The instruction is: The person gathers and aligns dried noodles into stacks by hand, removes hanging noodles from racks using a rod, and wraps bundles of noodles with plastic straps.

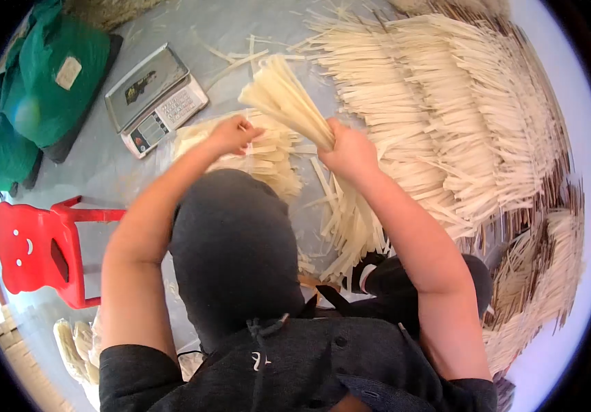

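My right hand [350, 152] grips the narrow end of a bundle of dried flat noodles [285, 96], which fans out up and to the left. My left hand [236, 135] is to the left of the bundle, its fingers loosely bent and apart, with nothing visible in them. Beneath it lies a pile of the same pale noodles [271, 161], partly hidden by the hand and my knee. More loose noodles [350, 213] lie below my right forearm.
A digital scale [161, 103] stands at upper left, near green sacks [55, 82]. A red stool [41, 250] with a smiling face is at far left. Long rows of noodles [439, 103] with thin sticks cover the right side. Wrapped bundles [76, 347] lie at lower left.
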Demonstrator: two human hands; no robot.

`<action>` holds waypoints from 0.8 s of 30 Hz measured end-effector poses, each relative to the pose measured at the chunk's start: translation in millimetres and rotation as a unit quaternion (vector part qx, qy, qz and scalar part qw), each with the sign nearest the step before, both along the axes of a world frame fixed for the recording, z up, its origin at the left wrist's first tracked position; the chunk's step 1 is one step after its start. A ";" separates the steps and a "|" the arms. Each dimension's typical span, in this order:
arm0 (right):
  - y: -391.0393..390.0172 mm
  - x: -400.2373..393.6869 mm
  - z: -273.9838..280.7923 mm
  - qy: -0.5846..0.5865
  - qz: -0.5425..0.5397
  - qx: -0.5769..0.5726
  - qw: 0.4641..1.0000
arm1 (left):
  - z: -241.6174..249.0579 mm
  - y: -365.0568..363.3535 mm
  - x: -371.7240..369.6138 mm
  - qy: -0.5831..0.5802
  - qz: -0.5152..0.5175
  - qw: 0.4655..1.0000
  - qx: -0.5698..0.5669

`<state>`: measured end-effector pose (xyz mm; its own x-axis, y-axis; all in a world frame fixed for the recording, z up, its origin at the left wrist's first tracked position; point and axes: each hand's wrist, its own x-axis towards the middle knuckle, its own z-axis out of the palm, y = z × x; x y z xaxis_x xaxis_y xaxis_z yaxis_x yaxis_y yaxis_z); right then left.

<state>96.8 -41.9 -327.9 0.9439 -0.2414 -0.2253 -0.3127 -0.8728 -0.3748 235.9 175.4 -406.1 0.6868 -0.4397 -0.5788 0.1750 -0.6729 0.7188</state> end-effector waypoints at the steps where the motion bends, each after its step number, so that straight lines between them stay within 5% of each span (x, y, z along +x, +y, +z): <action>1: 4.0 3.5 -12.1 0.019 0.015 -0.021 0.999 | -25.5 3.6 -7.7 0.007 0.007 1.000 -0.001; 3: 10.3 16.9 -30.5 0.043 0.036 -0.043 0.997 | -65.0 9.1 -17.6 -0.212 -0.088 0.964 0.138; 7: 23.6 35.0 -58.0 0.068 0.046 -0.036 0.996 | -105.0 24.7 -17.2 -0.224 -0.094 0.961 0.130; 8: 26.7 39.3 -62.4 0.066 0.052 -0.030 0.996 | -107.7 29.7 -13.7 -0.072 0.021 0.997 0.004; 9: 28.5 42.2 -68.8 0.069 0.056 -0.027 0.996 | -109.6 34.3 -10.8 0.081 0.137 0.980 -0.123; 10: 28.7 44.0 -76.8 0.065 0.088 -0.045 0.993 | -113.6 41.2 -11.4 0.083 0.141 0.979 -0.120; 12: 24.1 46.7 -100.6 0.062 0.121 -0.062 0.989 | -128.0 60.9 -15.8 0.298 0.402 0.783 -0.370; 13: 19.5 45.8 -118.4 0.077 0.159 -0.107 0.978 | -137.5 70.8 -15.5 0.322 0.387 0.726 -0.469; 17: 14.7 39.1 -155.7 0.074 0.229 -0.182 0.954 | -99.3 61.2 -23.1 0.247 0.379 0.766 -0.457; 19: 17.5 39.7 -156.0 0.077 0.242 -0.212 0.944 | -69.8 48.6 -19.6 0.098 0.243 0.924 -0.280; 24: 20.2 35.7 -158.5 0.076 0.284 -0.300 0.908 | -70.9 49.6 -14.9 0.103 0.290 0.906 -0.290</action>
